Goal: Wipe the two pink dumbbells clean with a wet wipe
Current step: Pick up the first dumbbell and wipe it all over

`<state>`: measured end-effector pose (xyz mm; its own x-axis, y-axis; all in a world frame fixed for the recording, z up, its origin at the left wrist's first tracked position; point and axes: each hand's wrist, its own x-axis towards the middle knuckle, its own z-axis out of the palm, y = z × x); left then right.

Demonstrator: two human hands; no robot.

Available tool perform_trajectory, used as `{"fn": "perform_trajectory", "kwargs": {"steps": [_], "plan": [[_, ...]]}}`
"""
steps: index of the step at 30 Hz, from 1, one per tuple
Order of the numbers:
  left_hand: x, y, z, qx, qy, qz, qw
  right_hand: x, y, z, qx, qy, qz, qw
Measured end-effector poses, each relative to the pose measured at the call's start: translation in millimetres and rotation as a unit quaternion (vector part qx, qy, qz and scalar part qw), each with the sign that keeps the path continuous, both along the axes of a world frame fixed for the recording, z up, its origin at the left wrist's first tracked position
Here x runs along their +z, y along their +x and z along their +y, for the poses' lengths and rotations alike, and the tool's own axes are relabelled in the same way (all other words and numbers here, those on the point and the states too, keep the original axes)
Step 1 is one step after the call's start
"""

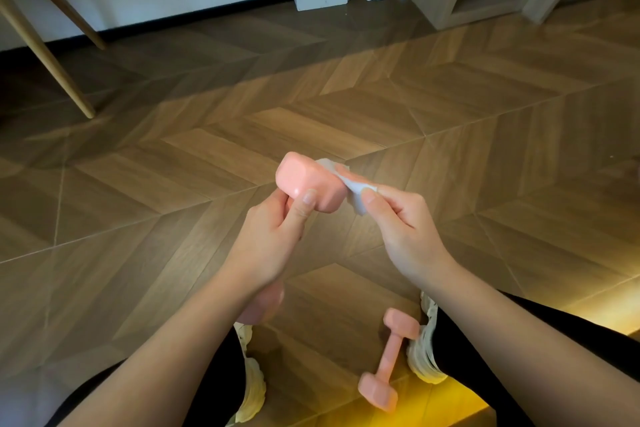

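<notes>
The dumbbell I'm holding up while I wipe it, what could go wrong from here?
The held dumbbell is gripped by the left hand alone, above your shoes; wetness from the wet wipe may make it slippery, so it could drop toward your feet. The right hand only pinches the wipe, so it gives no support. The second dumbbell lies on the floor against your right shoe, easy to kick or trip on when you get up.

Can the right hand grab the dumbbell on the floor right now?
Probably not yet. The right hand is busy pinching the wipe against the held dumbbell. The floor dumbbell lies uncovered by the right shoe, so nothing blocks it once the wipe is dropped.
</notes>
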<state>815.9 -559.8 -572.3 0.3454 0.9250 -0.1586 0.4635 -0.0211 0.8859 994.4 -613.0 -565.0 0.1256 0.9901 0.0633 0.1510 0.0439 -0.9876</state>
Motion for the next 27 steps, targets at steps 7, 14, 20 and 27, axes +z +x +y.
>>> {"fn": "perform_trajectory", "kwargs": {"steps": [7,14,20,27], "plan": [[0.0,-1.4,-2.1,-0.033,0.023,-0.011,0.999,1.8,0.5,2.2,0.026,-0.016,0.051,0.998],[0.7,-2.8,-0.4,-0.076,0.042,0.029,0.996,-2.0,3.7,8.9,0.028,-0.023,0.034,0.999],[-4.0,-7.7,1.3,-0.127,0.084,0.103,0.983,-6.3,3.8,6.6,0.017,-0.033,0.048,0.998],[-2.1,-10.9,5.9,-0.158,0.121,0.185,0.962,-6.0,-0.1,4.7,0.023,-0.018,0.065,0.997]]}}
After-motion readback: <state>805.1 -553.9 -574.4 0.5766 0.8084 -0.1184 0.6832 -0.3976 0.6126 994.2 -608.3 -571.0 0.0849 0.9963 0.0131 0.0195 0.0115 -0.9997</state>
